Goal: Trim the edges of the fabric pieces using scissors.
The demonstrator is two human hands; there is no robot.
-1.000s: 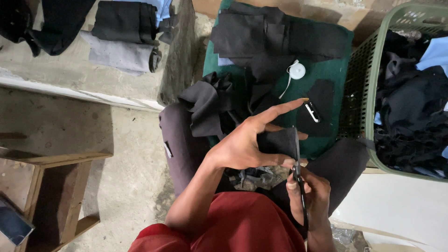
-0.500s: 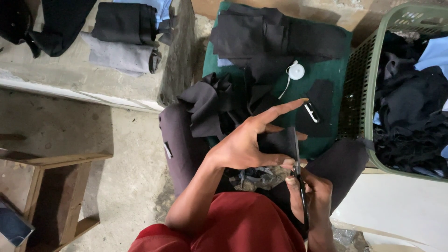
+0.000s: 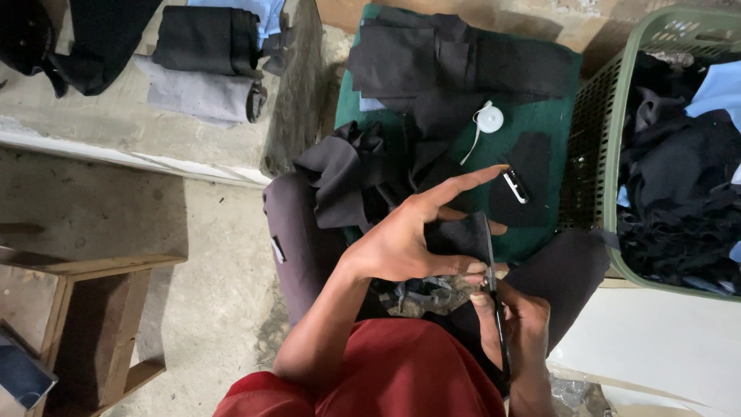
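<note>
Head view, looking down at your lap: your left hand (image 3: 409,247) is spread wide, forefinger stretched out toward the upper right, while its thumb and lower fingers pinch a small piece of black cloth (image 3: 459,235) that sits just above your knees. Your right hand (image 3: 517,324) is closed around the handles of a pair of scissors (image 3: 494,286), whose dark blades run upward and meet the right edge of that cloth; the blades are seen edge-on, so you cannot tell how far apart they stand. Beyond your hands a green mat (image 3: 540,116) lies on the ground, carrying a heap of black fabric pieces (image 3: 432,69), a round white tape measure (image 3: 489,119) with its white tab trailing down to the left, and a small dark clip-like thing with a pale stripe (image 3: 515,186) near your fingertip. On your right stands a green plastic basket (image 3: 614,147), filled with dark and light blue clothes. On the upper left a concrete ledge (image 3: 93,123) bears folded black and grey garments (image 3: 204,54). A wooden stool (image 3: 85,324) stands on the floor at your lower left.
</note>
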